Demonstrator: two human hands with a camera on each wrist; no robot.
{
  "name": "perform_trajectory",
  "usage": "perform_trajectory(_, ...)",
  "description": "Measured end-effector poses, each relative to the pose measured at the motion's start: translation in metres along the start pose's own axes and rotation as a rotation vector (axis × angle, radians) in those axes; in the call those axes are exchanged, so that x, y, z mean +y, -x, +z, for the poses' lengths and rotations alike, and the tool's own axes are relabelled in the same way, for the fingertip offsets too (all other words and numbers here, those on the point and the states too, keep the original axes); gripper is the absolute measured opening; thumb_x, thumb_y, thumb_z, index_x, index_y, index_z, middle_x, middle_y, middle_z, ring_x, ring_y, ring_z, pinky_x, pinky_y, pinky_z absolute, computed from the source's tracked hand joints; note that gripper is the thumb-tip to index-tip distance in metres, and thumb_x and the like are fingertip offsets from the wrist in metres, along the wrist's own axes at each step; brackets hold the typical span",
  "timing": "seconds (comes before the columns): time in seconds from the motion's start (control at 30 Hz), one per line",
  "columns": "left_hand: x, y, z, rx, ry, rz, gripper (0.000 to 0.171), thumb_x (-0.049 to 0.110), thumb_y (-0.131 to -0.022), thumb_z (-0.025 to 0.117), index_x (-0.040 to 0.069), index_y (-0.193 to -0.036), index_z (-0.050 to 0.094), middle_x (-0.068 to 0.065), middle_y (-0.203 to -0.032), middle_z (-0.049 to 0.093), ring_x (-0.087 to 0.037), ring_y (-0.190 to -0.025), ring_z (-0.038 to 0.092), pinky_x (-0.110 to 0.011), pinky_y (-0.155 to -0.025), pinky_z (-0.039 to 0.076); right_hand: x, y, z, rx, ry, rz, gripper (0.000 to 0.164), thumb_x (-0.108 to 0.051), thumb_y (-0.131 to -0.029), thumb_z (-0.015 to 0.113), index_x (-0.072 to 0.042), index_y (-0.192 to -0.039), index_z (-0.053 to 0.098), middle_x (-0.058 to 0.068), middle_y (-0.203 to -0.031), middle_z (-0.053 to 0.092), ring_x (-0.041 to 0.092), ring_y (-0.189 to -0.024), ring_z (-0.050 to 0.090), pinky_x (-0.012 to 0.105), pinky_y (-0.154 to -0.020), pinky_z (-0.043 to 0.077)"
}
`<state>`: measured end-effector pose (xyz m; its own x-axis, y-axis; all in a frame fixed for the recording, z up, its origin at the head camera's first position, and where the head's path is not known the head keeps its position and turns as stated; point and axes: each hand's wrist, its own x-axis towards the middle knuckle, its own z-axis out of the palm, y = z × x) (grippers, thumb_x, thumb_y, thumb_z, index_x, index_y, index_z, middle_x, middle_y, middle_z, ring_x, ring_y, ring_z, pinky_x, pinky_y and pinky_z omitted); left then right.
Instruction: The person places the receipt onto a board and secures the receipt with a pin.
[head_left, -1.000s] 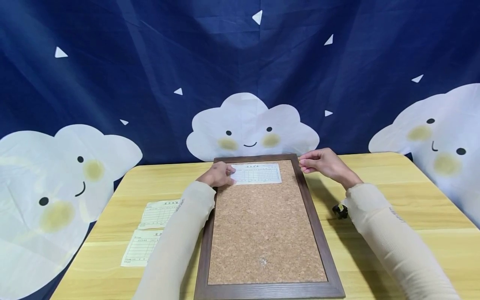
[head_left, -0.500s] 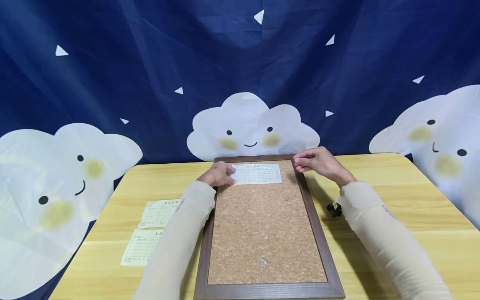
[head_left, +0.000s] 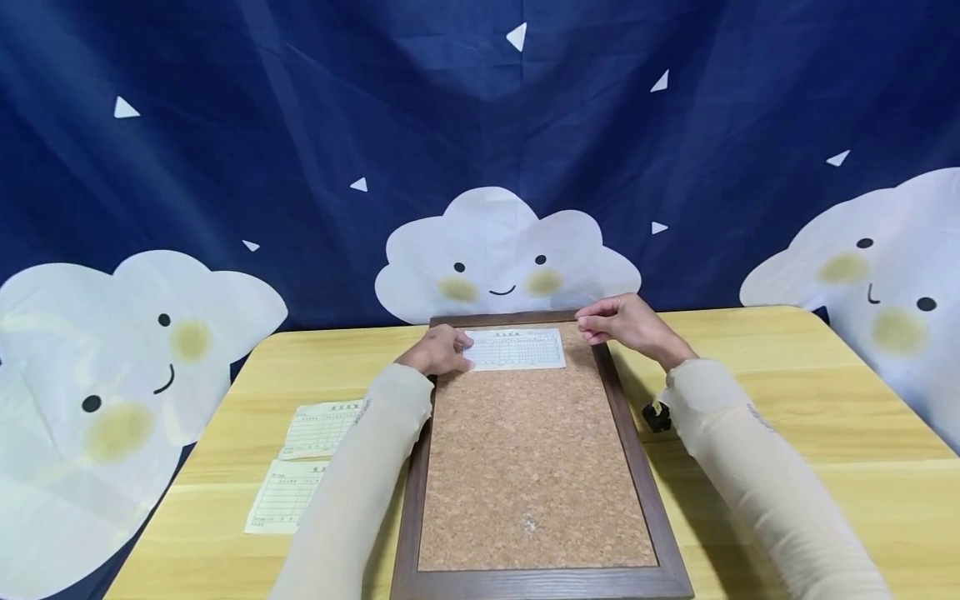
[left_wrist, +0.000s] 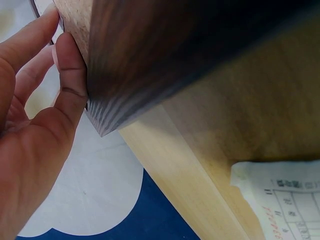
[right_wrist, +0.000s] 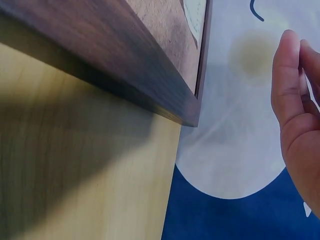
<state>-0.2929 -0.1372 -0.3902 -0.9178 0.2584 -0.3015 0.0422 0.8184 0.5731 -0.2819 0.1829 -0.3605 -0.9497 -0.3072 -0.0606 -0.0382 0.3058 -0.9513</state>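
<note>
A framed corkboard (head_left: 536, 450) lies on the wooden table, with a white printed form (head_left: 517, 348) flat across its top. My left hand (head_left: 442, 350) rests at the left side of the form, thumb and fingers spread on its edge. In the left wrist view, the thumb (left_wrist: 70, 70) bends over the dark frame (left_wrist: 112, 95). My right hand (head_left: 630, 323) hovers by the board's upper right corner, thumb and index fingertips brought together just right of the form. In the right wrist view these fingertips (right_wrist: 289, 47) meet; whether they pinch something small I cannot tell.
Two pale green printed forms, an upper one (head_left: 315, 427) and a lower one (head_left: 281, 496), lie left of the board, partly behind the left sleeve. A small black object with a yellow part (head_left: 657, 417) sits beside the right forearm. A blue curtain (head_left: 315, 125) with clouds hangs behind the table.
My right hand has moved left, from outside the frame's right edge to over the upper right corner, closer to the form. The left hand and the form have stayed in place.
</note>
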Motion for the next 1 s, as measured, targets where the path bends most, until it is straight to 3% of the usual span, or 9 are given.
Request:
perform_trajectory(0.33, -0.001, 0.001, 0.002, 0.008, -0.002, -0.003, 0.048, 0.012, -0.091, 0.075, 0.007, -0.137, 0.061, -0.016, -0.132, 0.061, -0.028, -0.126, 0.054, -0.038, -0.107, 0.042, 0.003, -0.005, 0.007, -0.012, 0.038, 0.037, 0.026, -0.001, -0.098, 0.061, 0.017, -0.118, 0.062, 0.019, -0.100, 0.071, 0.015, -0.078, 0.071, 0.032, -0.078, 0.058)
perform_trajectory(0.53, 0.001, 0.000, 0.001, 0.008, -0.016, -0.007, 0.048, 0.013, -0.091, 0.075, 0.007, -0.137, 0.061, -0.016, -0.131, 0.061, -0.027, -0.125, 0.054, -0.038, -0.106, 0.043, 0.001, -0.010, 0.015, -0.020, 0.007, 0.031, 0.025, -0.002, -0.099, 0.061, 0.015, -0.117, 0.063, 0.010, -0.089, 0.071, 0.016, -0.076, 0.068, 0.032, -0.078, 0.058)
perform_trajectory(0.7, 0.002, 0.001, 0.000, 0.007, -0.005, -0.022, 0.047, 0.013, -0.092, 0.074, 0.008, -0.137, 0.061, -0.015, -0.133, 0.060, -0.028, -0.126, 0.053, -0.039, -0.107, 0.042, -0.002, -0.013, 0.020, -0.024, 0.002, 0.029, 0.025, -0.001, -0.099, 0.061, 0.016, -0.116, 0.063, 0.015, -0.092, 0.070, 0.011, -0.071, 0.065, 0.030, -0.076, 0.058)
perform_trajectory(1.0, 0.002, 0.002, -0.001, 0.009, -0.002, -0.021, 0.047, 0.012, -0.092, 0.074, 0.008, -0.136, 0.062, -0.016, -0.133, 0.060, -0.029, -0.127, 0.053, -0.039, -0.108, 0.041, -0.004, -0.018, 0.022, -0.018, 0.005, 0.048, 0.024, -0.004, -0.100, 0.060, 0.013, -0.117, 0.064, 0.013, -0.091, 0.070, 0.012, -0.073, 0.065, 0.033, -0.078, 0.058)
